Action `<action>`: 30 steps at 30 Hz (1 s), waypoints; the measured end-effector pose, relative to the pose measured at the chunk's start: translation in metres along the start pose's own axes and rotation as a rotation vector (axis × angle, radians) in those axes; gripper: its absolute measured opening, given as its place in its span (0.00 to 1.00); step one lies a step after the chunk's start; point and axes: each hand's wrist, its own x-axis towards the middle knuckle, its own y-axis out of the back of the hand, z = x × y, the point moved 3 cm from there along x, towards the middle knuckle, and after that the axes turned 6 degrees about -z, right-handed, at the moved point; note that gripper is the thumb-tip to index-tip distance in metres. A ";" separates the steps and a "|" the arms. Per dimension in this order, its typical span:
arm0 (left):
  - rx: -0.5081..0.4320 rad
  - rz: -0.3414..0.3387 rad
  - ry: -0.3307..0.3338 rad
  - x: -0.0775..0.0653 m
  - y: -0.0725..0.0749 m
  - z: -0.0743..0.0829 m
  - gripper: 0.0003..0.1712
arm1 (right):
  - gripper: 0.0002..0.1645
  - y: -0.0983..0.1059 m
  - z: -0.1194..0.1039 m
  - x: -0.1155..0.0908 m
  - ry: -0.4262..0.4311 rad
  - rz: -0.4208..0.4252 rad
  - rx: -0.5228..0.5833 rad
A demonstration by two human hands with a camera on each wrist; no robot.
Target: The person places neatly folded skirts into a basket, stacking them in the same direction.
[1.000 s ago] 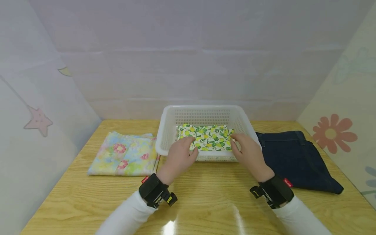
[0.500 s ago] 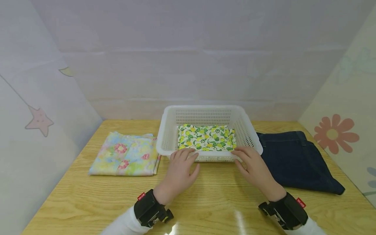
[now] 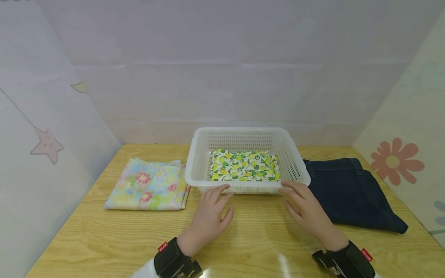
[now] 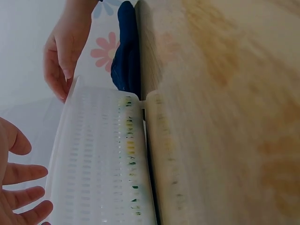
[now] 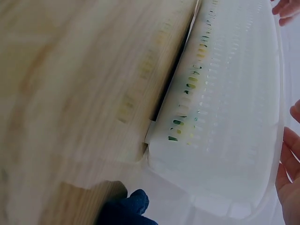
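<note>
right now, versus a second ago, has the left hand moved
Yes. Judged against the white basket, the left hand has drawn back, toward the bottom of the head view.

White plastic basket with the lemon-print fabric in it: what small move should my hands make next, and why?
Probably reach the left hand over to the pastel floral fabric. The lemon-print fabric lies flat inside the white plastic basket, neither that hand nor the right hand holds anything, and the floral fabric lies folded on the wooden table to the basket's left.
</note>
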 end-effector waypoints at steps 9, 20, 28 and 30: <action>-0.060 -0.153 0.049 -0.007 -0.007 -0.007 0.19 | 0.10 0.006 0.002 -0.012 -0.064 -0.043 0.047; 0.070 -0.434 0.128 -0.016 -0.017 -0.014 0.21 | 0.18 -0.010 0.019 -0.034 -0.394 -0.715 0.300; 0.113 -0.607 0.204 -0.022 -0.020 -0.017 0.29 | 0.24 -0.013 0.022 -0.040 -0.433 -0.746 0.298; 0.100 -0.624 0.225 -0.023 -0.021 -0.018 0.30 | 0.27 -0.014 0.023 -0.042 -0.434 -0.753 0.284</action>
